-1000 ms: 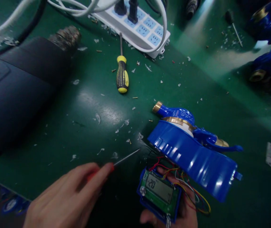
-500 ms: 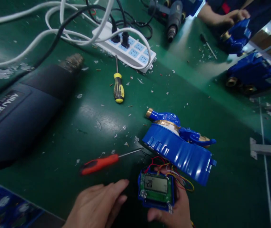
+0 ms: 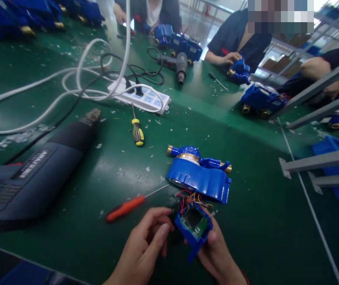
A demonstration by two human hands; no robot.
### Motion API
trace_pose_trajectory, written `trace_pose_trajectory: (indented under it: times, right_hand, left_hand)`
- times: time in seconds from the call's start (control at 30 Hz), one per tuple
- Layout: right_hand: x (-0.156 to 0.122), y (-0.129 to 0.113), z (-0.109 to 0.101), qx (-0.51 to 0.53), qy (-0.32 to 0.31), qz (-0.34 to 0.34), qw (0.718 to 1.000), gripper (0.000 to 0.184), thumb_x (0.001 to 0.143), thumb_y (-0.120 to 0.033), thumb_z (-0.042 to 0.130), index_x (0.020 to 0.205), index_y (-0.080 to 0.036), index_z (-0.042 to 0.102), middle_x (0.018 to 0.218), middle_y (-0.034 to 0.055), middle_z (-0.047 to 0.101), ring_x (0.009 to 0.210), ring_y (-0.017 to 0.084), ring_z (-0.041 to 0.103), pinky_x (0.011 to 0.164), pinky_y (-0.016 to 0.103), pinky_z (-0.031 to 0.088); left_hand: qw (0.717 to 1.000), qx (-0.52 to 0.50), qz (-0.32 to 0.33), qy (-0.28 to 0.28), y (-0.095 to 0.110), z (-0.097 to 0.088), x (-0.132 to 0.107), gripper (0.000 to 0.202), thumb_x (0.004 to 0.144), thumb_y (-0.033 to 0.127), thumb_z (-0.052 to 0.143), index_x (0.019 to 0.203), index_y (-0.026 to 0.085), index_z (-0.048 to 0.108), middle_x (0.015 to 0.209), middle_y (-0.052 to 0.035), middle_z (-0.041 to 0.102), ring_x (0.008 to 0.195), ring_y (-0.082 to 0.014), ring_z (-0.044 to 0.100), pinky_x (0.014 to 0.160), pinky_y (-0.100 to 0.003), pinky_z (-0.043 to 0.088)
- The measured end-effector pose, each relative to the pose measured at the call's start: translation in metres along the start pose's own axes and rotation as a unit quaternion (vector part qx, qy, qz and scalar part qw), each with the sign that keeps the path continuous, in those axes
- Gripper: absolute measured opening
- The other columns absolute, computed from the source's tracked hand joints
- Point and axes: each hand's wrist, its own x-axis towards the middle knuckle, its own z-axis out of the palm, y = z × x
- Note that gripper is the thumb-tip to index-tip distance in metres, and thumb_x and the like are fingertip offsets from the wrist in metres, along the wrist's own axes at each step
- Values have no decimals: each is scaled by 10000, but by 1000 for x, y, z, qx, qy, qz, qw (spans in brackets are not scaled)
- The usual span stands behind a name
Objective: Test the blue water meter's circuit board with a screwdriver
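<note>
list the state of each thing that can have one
blue plastic case with green circuit board: board exposed, held
bare right hand: closed on the case
bare left hand: half-open, beside the case
blue meter with brass ends: resting on green table
orange-handled screwdriver: lying, not held
yellow-and-black-handled screwdriver: lying, not held
white plastic power strip: two black plugs inserted
dark blue-grey heat gun: lying, on or off unclear

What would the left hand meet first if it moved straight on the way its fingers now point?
The left hand would probably first meet the blue housing held in the right hand, though the depth between them is unclear.
</note>
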Motion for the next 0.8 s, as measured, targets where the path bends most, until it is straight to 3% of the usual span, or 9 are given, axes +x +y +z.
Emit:
trace_pose_trajectory:
  times: [0.07, 0.13, 0.23, 0.37, 0.63, 0.73, 0.8]
  right_hand:
    - [-4, 3, 5, 51, 0, 40, 998, 526, 594, -568, 701, 965, -213, 588, 814, 32, 670, 606, 151, 616, 538, 271, 522]
    - [-5, 4, 7, 84, -15, 78, 993, 514, 623, -615, 649, 891, -179, 610, 682, 12, 646, 571, 128, 594, 563, 256, 508]
    - [-3, 5, 8, 79, -33, 86, 993, 568, 637, -651, 607, 870, -134, 617, 631, 15, 622, 550, 113, 569, 529, 221, 475]
    - [0, 10, 6, 76, -41, 49, 995, 490, 642, -598, 649, 820, -145, 591, 597, -10, 608, 520, 85, 550, 487, 169, 424]
    - [4, 4, 5, 38, -78, -24, 996, 388, 780, -494, 567, 972, -157, 540, 674, 13, 647, 546, 118, 605, 494, 210, 453]
    - [8, -5, 7, 3, -102, -66, 993, 570, 615, -406, 752, 1069, -158, 512, 938, 71, 655, 793, 185, 636, 681, 310, 501]
    - [13, -10, 7, -25, -116, -86, 989, 684, 512, -313, 825, 1094, -154, 503, 1052, 92, 624, 945, 223, 599, 823, 370, 460]
  left_hand:
    - [990, 112, 77, 44, 2, 0, -4, 174, 857, 343, 444, 893, 206, 546, 778, 0, 560, 580, -82, 506, 540, -186, 411]
    - [973, 175, 133, 73, 4, 0, -5, 165, 842, 314, 479, 758, 196, 558, 723, 9, 547, 595, -82, 501, 545, -176, 400]
    - [981, 126, 118, 88, 9, 2, -1, 134, 831, 323, 505, 904, 218, 544, 755, 15, 540, 605, -86, 493, 536, -181, 401]
    - [994, 52, 93, 5, 16, 7, 12, 251, 827, 362, 509, 1036, 222, 520, 778, 10, 519, 626, -91, 469, 540, -194, 385]
    - [990, 50, 94, -93, 22, 7, 32, 215, 829, 376, 507, 787, 165, 512, 633, 37, 461, 544, -67, 410, 503, -187, 322]
    - [989, 47, 108, -88, 25, 3, 42, 206, 880, 369, 407, 987, 206, 472, 634, 52, 424, 548, -73, 408, 523, -192, 336]
    - [987, 49, 130, -80, 29, 0, 50, 250, 901, 342, 357, 1127, 242, 397, 743, 35, 470, 662, -90, 468, 610, -206, 378]
